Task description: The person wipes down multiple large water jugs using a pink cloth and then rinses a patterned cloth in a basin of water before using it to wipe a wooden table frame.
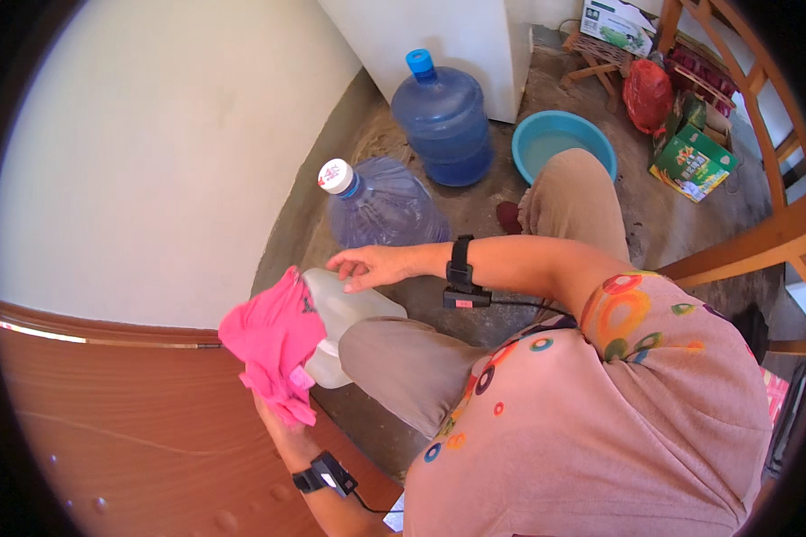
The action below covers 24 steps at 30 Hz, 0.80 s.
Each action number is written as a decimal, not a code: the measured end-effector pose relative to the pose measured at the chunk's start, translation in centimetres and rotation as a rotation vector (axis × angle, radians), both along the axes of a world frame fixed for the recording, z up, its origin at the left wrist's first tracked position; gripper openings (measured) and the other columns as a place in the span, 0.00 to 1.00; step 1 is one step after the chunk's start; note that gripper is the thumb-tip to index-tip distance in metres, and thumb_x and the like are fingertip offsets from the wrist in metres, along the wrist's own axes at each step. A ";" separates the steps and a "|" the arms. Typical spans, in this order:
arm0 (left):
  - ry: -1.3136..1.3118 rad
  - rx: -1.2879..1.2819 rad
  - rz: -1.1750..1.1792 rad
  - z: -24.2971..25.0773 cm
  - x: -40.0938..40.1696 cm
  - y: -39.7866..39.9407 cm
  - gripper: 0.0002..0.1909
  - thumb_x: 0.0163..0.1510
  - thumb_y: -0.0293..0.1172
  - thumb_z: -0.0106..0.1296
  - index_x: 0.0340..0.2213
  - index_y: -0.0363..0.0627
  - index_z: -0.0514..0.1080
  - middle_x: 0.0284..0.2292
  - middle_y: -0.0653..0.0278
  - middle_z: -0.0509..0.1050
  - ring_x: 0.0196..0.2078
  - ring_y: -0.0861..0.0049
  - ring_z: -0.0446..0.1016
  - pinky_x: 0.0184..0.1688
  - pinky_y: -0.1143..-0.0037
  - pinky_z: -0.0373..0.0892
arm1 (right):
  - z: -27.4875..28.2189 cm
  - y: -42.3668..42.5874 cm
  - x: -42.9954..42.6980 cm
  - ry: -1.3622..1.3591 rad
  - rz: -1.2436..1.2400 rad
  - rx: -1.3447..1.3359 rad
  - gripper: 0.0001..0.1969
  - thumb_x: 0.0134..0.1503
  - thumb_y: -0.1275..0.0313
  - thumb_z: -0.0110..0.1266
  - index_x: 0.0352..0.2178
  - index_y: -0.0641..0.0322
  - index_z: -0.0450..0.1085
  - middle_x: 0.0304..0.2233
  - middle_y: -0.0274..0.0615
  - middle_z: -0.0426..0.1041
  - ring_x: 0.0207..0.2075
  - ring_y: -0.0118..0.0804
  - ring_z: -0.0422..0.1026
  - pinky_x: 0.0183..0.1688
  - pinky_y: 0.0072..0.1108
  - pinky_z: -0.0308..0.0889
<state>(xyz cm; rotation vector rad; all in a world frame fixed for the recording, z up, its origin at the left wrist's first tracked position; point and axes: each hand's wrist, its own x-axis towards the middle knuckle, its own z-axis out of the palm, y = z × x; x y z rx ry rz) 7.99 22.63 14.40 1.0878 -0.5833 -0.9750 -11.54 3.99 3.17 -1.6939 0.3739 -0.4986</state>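
A bright pink cloth (275,335) with a dark print and a pale tag drapes over my left hand (277,417), which comes up from below; its fingers are hidden in the cloth. Beside the cloth a translucent white plastic jug (369,302) stands or leans by my bent knee. My right hand (373,265) hovers over or rests on its upper side, fingers loosely curled and holding nothing; whether they touch the jug I cannot tell. Just beyond that hand is a large clear-blue water bottle (389,208) with a white cap.
Farther back stand a blue water bottle (443,121) with a blue cap and a turquoise basin (520,151) holding liquid. A white cabinet or appliance (457,27), a red plastic bag (647,96), a green carton (692,161) and wooden railings lie beyond. A wooden door (141,416) is at lower left.
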 end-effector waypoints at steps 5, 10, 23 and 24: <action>-0.088 0.106 -0.382 -2.3 -2.2 -4.9 0.23 0.57 0.42 0.42 0.49 0.42 0.58 0.42 0.61 0.68 0.37 0.70 0.70 0.33 0.73 0.70 | 2.7 3.5 -4.5 -0.440 0.241 0.948 0.41 0.48 0.48 0.53 0.57 0.50 0.43 0.55 0.44 0.54 0.58 0.45 0.51 0.49 0.52 0.56; -0.289 0.195 -0.680 -4.3 -7.6 -10.6 0.24 0.55 0.34 0.44 0.52 0.46 0.55 0.44 0.63 0.64 0.41 0.75 0.68 0.40 0.73 0.68 | 1.7 2.8 -8.5 -0.769 -0.136 1.260 0.30 0.52 0.65 0.53 0.54 0.44 0.47 0.52 0.41 0.59 0.53 0.46 0.60 0.47 0.51 0.60; -0.453 0.348 -0.352 -11.6 -6.7 -23.7 0.36 0.47 0.27 0.51 0.55 0.54 0.47 0.56 0.65 0.49 0.49 0.71 0.59 0.38 0.72 0.65 | -0.8 -9.9 -8.4 0.413 -0.886 -0.459 0.24 0.42 0.63 0.58 0.43 0.50 0.66 0.46 0.45 0.64 0.50 0.52 0.62 0.49 0.36 0.60; -0.487 0.358 -0.348 -12.0 -6.3 -24.4 0.38 0.46 0.27 0.53 0.56 0.54 0.47 0.55 0.65 0.51 0.49 0.71 0.59 0.37 0.72 0.66 | -2.7 -9.3 -7.6 0.227 -0.764 -0.645 0.21 0.40 0.62 0.59 0.39 0.49 0.69 0.46 0.49 0.63 0.50 0.53 0.59 0.47 0.40 0.59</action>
